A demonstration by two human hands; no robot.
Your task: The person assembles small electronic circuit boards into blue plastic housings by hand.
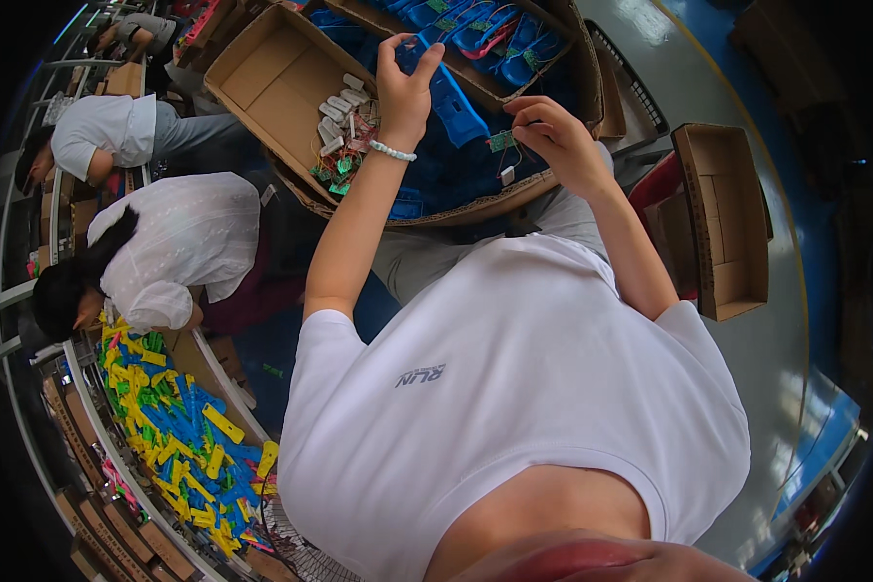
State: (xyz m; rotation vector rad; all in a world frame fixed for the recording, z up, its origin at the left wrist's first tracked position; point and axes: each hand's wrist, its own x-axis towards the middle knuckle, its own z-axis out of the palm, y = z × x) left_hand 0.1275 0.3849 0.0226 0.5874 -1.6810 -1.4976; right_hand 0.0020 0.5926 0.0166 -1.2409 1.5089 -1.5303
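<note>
Over the cardboard box (262,82) on the lap: left hand (404,82), fingers closed on a blue plastic part (453,102) standing tilted above the box. Right hand (553,141) just beside, pinching a small green circuit board (501,142) with wires.

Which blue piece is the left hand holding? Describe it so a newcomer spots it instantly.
Start at the open cardboard box on the person's lap. At its right edge the left hand pinches a long blue plastic shell. Unlike the blue shells lying flat nearby, it is raised and tilted.
</note>
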